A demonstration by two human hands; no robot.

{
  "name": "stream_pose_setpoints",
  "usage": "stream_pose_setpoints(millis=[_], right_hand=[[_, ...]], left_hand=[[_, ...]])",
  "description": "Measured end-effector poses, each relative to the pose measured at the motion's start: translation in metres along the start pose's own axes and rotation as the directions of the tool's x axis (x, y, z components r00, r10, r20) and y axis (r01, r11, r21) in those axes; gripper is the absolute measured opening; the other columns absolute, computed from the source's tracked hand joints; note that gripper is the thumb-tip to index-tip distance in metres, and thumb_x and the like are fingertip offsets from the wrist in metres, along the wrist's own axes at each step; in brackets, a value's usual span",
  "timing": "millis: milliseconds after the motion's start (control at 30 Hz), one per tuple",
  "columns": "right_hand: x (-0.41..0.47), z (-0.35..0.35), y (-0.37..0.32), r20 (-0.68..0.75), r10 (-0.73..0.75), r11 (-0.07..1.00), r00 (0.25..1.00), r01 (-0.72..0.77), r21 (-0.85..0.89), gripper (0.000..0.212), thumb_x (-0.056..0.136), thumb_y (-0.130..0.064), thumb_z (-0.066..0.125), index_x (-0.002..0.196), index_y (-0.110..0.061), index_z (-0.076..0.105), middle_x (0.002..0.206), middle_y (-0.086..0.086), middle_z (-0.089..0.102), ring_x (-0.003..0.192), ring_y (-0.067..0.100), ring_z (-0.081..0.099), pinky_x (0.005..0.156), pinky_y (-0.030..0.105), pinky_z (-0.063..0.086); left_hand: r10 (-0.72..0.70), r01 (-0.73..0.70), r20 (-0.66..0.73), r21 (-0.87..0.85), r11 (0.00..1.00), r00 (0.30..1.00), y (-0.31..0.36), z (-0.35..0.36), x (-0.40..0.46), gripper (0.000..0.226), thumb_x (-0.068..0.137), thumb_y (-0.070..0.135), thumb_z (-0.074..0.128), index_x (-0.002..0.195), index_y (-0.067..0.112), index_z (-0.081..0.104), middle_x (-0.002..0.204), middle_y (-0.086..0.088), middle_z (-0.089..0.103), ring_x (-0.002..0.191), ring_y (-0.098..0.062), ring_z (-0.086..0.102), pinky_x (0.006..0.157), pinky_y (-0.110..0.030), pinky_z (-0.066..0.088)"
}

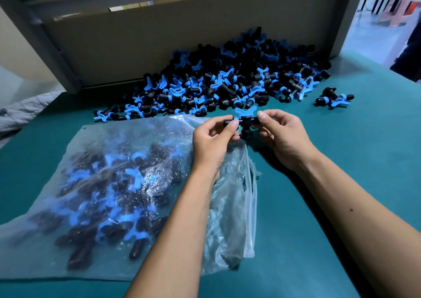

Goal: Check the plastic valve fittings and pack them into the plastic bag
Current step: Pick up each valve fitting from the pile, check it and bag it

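Black fittings (pixel 218 79) with blue handles, teal table (pixel 319 206).

Both forearms are bare up to the lower edge of the view, with no sleeve to see; the left hand (pixel 213 138) and the right hand (pixel 281 133) wear no gloves, no rings, no watch; the nails are short and plain; the right forearm has one small dark mole.

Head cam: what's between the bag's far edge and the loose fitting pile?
In the head view, only a narrow bare strip of green table separates the plastic bag from the pile of fittings; at the right, both hands hold one fitting over that gap.
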State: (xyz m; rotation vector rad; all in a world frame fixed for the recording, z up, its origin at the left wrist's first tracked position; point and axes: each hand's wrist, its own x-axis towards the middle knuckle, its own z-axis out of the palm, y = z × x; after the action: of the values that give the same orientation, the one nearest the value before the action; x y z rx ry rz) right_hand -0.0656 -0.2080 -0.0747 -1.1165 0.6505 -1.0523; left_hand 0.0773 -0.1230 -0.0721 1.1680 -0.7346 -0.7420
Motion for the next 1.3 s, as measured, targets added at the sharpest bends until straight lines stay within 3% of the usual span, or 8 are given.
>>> stream_pose_setpoints(millis=[300, 400, 500, 633, 733, 967, 1067, 1300], right_hand=[[-0.004, 0.002, 0.002, 0.045, -0.078, 0.985, 0.996, 0.084, -0.153, 0.026, 0.074, -0.023, 0.085, 0.091, -0.007, 0.074, 0.076, 0.007, 0.072, 0.06, 0.013, 0.061, 0.058, 0.022, 0.051], [-0.001, 0.001, 0.002, -0.068, -0.107, 0.99, 0.992, 0.1, -0.095, 0.003, 0.085, -0.015, 0.079, 0.082, -0.015, 0.077, 0.067, 0.001, 0.062, 0.057, 0.011, 0.049, 0.056, 0.021, 0.044], [0.001, -0.002, 0.001, -0.196, -0.066, 0.995, 0.978, 0.079, 0.062, 0.012, 0.088, -0.01, 0.075, 0.078, -0.016, 0.077, 0.064, 0.0, 0.059, 0.055, 0.01, 0.045, 0.054, 0.02, 0.039], [-0.005, 0.004, 0.001, -0.027, -0.123, 0.981, 0.992, 0.117, -0.153, 0.004, 0.084, -0.011, 0.08, 0.085, -0.01, 0.076, 0.071, 0.007, 0.07, 0.059, 0.015, 0.06, 0.056, 0.025, 0.051], [-0.007, 0.007, 0.001, 0.036, -0.153, 0.96, 0.988, 0.157, -0.231, 0.01, 0.083, -0.009, 0.081, 0.089, -0.005, 0.074, 0.072, 0.001, 0.074, 0.057, 0.006, 0.064, 0.053, 0.015, 0.048], [0.002, -0.001, 0.002, -0.23, -0.088, 0.995, 0.969, 0.096, 0.026, 0.003, 0.087, -0.01, 0.076, 0.088, -0.01, 0.074, 0.066, 0.0, 0.06, 0.056, 0.01, 0.047, 0.057, 0.024, 0.038], [0.002, -0.001, 0.006, -0.222, -0.204, 0.967, 0.953, 0.161, -0.199, 0.014, 0.087, -0.017, 0.078, 0.096, -0.01, 0.07, 0.079, 0.002, 0.067, 0.063, 0.014, 0.055, 0.059, 0.025, 0.045], [-0.006, 0.009, 0.009, 0.1, -0.286, 0.74, 0.953, 0.286, -0.609, 0.032, 0.077, -0.023, 0.088, 0.101, -0.02, 0.067, 0.094, -0.004, 0.072, 0.079, 0.023, 0.068, 0.072, 0.03, 0.059]], left_hand=[[-0.012, 0.01, 0.073, 0.031, 0.999, 0.997, -0.005, -0.004, 0.002, 0.02, 0.086, -0.004, 0.077, 0.101, 0.008, 0.073, 0.091, -0.008, 0.078, 0.082, -0.017, 0.073, 0.079, -0.03, 0.061], [-0.03, 0.029, 0.047, 0.016, 0.999, 0.998, -0.007, -0.004, 0.005, 0.014, 0.091, -0.001, 0.073, 0.101, 0.008, 0.072, 0.078, 0.002, 0.075, 0.073, -0.013, 0.069, 0.078, -0.029, 0.06], [-0.037, 0.037, 0.012, 0.024, 0.999, 0.999, -0.008, -0.005, 0.008, 0.012, 0.094, 0.001, 0.071, 0.1, 0.01, 0.071, 0.075, 0.006, 0.071, 0.07, -0.01, 0.066, 0.077, -0.026, 0.058], [-0.026, 0.019, 0.088, 0.083, 0.996, 0.996, -0.01, -0.001, 0.005, 0.013, 0.092, -0.003, 0.071, 0.101, 0.007, 0.07, 0.088, -0.006, 0.075, 0.08, -0.014, 0.069, 0.084, -0.032, 0.06], [-0.022, 0.008, 0.115, 0.121, 0.993, 0.993, -0.013, 0.001, 0.003, 0.015, 0.089, -0.004, 0.074, 0.103, 0.001, 0.069, 0.098, -0.018, 0.075, 0.089, -0.022, 0.07, 0.091, -0.041, 0.06], [-0.027, 0.026, 0.02, 0.055, 0.998, 0.999, -0.01, -0.005, 0.006, 0.015, 0.083, 0.01, 0.084, 0.089, 0.016, 0.071, 0.077, 0.004, 0.072, 0.071, -0.008, 0.065, 0.066, -0.022, 0.053], [-0.021, 0.022, -0.026, 0.063, 0.998, 0.999, -0.01, -0.002, 0.004, 0.016, 0.084, 0.013, 0.084, 0.085, 0.015, 0.069, 0.072, 0.004, 0.07, 0.068, -0.011, 0.064, 0.066, -0.027, 0.053], [-0.049, 0.051, -0.103, 0.015, 0.999, 0.993, -0.004, 0.003, 0.0, 0.021, 0.087, 0.021, 0.083, 0.086, 0.008, 0.066, 0.071, -0.005, 0.07, 0.06, -0.01, 0.063, 0.052, -0.021, 0.049]])
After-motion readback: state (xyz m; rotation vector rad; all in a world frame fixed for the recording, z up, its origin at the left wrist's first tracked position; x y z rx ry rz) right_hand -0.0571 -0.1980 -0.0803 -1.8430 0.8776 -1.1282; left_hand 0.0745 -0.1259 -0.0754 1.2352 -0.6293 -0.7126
